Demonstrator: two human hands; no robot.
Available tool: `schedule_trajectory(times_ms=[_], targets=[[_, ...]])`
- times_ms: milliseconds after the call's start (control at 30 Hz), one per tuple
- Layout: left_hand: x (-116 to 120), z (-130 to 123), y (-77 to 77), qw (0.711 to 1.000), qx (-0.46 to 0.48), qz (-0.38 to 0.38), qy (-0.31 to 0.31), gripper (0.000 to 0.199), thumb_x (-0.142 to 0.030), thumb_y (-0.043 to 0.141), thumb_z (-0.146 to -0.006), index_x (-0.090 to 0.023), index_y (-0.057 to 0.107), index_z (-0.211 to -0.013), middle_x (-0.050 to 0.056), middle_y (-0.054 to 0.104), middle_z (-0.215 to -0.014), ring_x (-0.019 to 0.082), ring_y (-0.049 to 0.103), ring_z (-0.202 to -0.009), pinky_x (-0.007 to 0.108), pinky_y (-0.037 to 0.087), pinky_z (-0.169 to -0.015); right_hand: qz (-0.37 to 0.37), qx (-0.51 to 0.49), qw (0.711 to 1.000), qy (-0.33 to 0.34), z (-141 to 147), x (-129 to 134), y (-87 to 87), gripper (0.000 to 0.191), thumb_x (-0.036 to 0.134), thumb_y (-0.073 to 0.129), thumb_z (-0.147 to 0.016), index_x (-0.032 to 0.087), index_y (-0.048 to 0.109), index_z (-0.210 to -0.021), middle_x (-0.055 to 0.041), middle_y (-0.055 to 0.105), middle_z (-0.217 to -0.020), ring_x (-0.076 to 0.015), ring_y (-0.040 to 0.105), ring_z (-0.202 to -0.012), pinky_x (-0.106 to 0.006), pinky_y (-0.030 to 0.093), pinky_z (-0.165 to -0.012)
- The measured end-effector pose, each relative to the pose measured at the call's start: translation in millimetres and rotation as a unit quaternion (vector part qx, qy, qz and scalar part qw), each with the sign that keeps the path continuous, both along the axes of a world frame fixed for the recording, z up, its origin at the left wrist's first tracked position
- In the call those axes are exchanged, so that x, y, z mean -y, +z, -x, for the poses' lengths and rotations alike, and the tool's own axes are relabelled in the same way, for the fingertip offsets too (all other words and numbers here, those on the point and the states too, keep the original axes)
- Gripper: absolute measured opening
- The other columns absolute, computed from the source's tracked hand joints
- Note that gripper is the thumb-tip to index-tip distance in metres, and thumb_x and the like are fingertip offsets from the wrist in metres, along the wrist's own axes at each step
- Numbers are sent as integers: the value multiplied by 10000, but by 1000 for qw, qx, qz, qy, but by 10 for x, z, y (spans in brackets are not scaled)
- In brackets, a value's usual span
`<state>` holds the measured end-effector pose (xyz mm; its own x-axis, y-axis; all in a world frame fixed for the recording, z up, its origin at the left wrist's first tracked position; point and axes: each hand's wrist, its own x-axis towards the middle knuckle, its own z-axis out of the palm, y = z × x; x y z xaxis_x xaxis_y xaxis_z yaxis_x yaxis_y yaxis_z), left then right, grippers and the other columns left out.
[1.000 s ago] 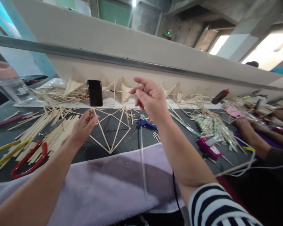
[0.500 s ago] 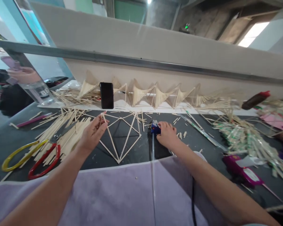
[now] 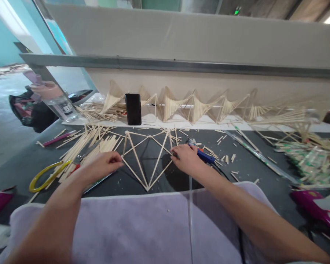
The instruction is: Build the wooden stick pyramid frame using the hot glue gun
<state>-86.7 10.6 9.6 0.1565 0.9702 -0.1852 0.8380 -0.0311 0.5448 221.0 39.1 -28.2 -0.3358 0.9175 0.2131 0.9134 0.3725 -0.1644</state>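
A wooden stick frame (image 3: 138, 161), made of thin sticks joined into triangles, stands on the dark tabletop between my hands. My left hand (image 3: 106, 164) has its fingers curled in at the frame's left corner. At the right corner, the fingers of my right hand (image 3: 185, 158) are closed around the joint; my own hand hides part of that grip. A blue glue gun (image 3: 206, 157) lies just behind and to the right of my right hand, partly covered by it. A long clear glue stick (image 3: 190, 216) runs from beneath that hand toward me over the lilac cloth (image 3: 132, 227).
Loose sticks (image 3: 78, 154) and yellow-handled scissors (image 3: 45, 178) lie at left. A black phone (image 3: 133, 109) stands behind the frame, before a row of fanned stick models (image 3: 172, 106). A bottle (image 3: 53, 99) stands back left; wrapped stick bundles (image 3: 305, 157) and a magenta glue gun (image 3: 316, 207) lie right.
My right hand has let go of the blue glue gun and moved onto the frame's right corner. My left hand has dropped from the top joint to the left corner. The view has shifted.
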Motion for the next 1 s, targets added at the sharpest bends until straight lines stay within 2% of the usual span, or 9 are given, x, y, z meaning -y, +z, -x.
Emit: schedule_trajectory(times_ms=[67, 133, 367, 533, 700, 867, 1000], targets=[[6, -35, -25, 998, -42, 45, -29, 185, -352, 540, -680, -183, 613, -672, -11, 571, -594, 147, 516, -586, 239, 348, -528, 22, 10, 1000, -6, 14, -35, -10, 102, 242, 531, -756, 213, 628, -768, -28, 661, -883, -213, 516, -901, -349, 230, -775], [11, -106, -60, 996, -71, 44, -32, 172, -314, 513, -687, -182, 619, -660, -4, 585, -610, 149, 519, -601, 241, 334, -541, 41, 21, 999, -7, 28, -58, -18, 111, 230, 527, -761, 208, 635, -771, -33, 663, -879, -211, 519, -894, -342, 236, -779], [-7, -214, -175, 996, -83, 26, 5, 145, -252, 494, -679, -174, 617, -680, 11, 598, -626, 155, 530, -615, 243, 335, -559, 41, 45, 998, -9, 44, -82, -54, 172, 219, 476, -802, 208, 647, -806, -44, 668, -866, -210, 523, -850, -350, 233, -789], [-22, -175, -183, 995, -99, 0, 26, 167, -344, 547, -658, -180, 580, -658, -1, 559, -593, 153, 506, -588, 242, 314, -521, 32, 57, 998, -10, 22, -78, -96, 193, 229, 449, -821, 211, 641, -810, -45, 668, -868, -207, 522, -859, -340, 232, -772], [-69, -45, -155, 992, -116, -30, 47, 214, -378, 499, -691, -188, 566, -618, 2, 549, -585, 161, 506, -599, 248, 302, -516, 32, 61, 998, -5, 20, -78, -94, 180, 227, 461, -810, 209, 638, -787, -35, 668, -851, -198, 525, -851, -333, 226, -761], [-167, 166, -182, 978, -184, -48, 84, 317, -422, 409, -763, -206, 618, -661, 47, 630, -696, 201, 548, -658, 277, 322, -533, 34, 43, 998, -13, 17, -69, -66, 189, 223, 461, -797, 207, 633, -721, -20, 674, -829, -191, 535, -831, -330, 228, -725], [-196, 162, -223, 982, -155, -69, 88, 253, -331, 434, -761, -237, 661, -821, 30, 683, -846, 198, 599, -794, 267, 393, -643, 23, 31, 999, -11, 5, -65, -75, 199, 233, 453, -796, 212, 624, -696, -10, 680, -824, -197, 536, -831, -335, 218, -708]])
